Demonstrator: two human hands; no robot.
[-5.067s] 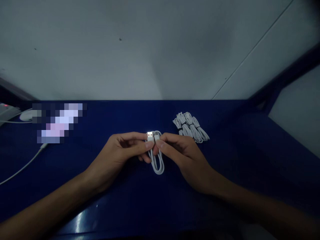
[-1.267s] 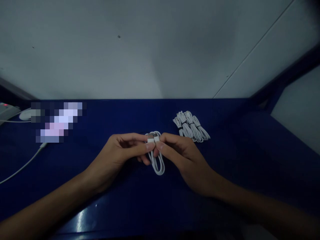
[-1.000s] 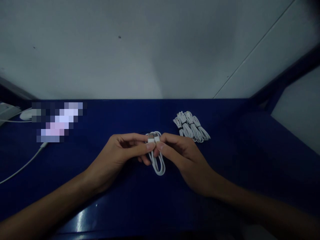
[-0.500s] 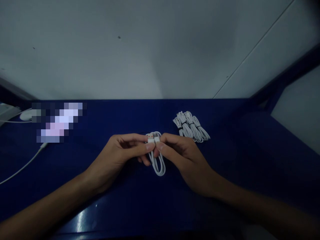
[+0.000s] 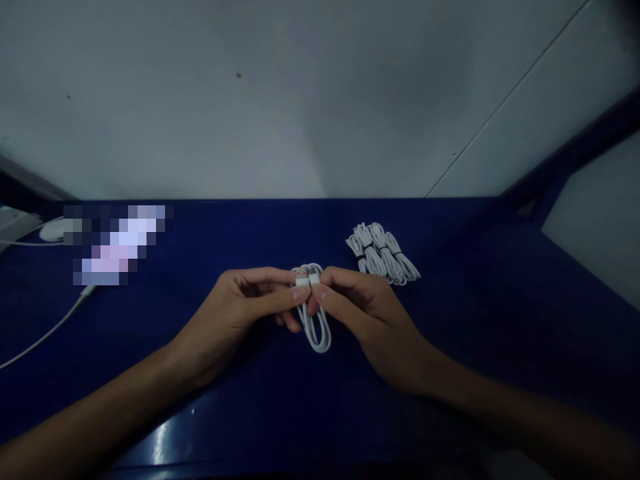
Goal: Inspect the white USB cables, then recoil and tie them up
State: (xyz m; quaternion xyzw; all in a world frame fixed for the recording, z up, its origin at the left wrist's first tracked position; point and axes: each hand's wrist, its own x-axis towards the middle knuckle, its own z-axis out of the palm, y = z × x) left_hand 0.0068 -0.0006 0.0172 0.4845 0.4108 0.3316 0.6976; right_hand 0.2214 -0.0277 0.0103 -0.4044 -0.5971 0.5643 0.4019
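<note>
A coiled white cable [image 5: 320,333] is held between both hands over the middle of the blue table, its loops hanging toward me. Its two plugs lie side by side at the top, one showing orange inside. My left hand [image 5: 240,303] pinches the coil from the left, the thumb on the plug with the orange. From the right, my right hand [image 5: 367,310] pinches it with the thumb at the other plug. Beyond my right hand lies a row of several bundled white cables [image 5: 383,253] with black ties.
The blue table [image 5: 240,233] meets a pale wall [image 5: 250,133] at the back. At the left lie a pixelated bright object [image 5: 125,243] with a white cord [image 5: 50,343] and a white rounded item [image 5: 53,230]. A blue frame bar [image 5: 575,153] slants at the right.
</note>
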